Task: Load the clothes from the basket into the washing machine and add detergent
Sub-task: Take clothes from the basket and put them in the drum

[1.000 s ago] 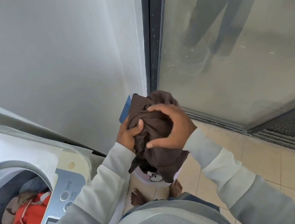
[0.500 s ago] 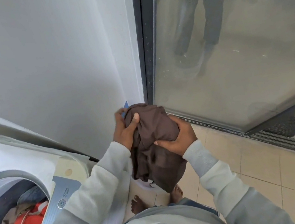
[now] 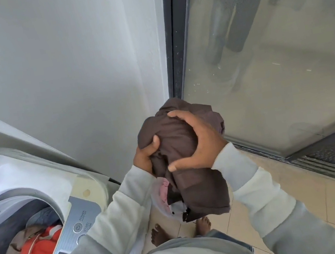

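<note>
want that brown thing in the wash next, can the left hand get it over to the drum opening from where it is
Probably yes. The left hand and right hand both grip the brown garment in the air, and the drum opening lies open to the left with nothing between. The drum already holds clothes, with room above them.

Bunched brown garment (image 3: 178,145) held aloft, washing machine (image 3: 27,185) open, drum holding orange, possibly beige clothes (image 3: 35,248)

Grey fleece top with off-white forearm sleeve panels (image 3: 119,216), off-white chest band, blue denim trousers (image 3: 230,236), bare feet (image 3: 159,235), uncovered hands
</note>
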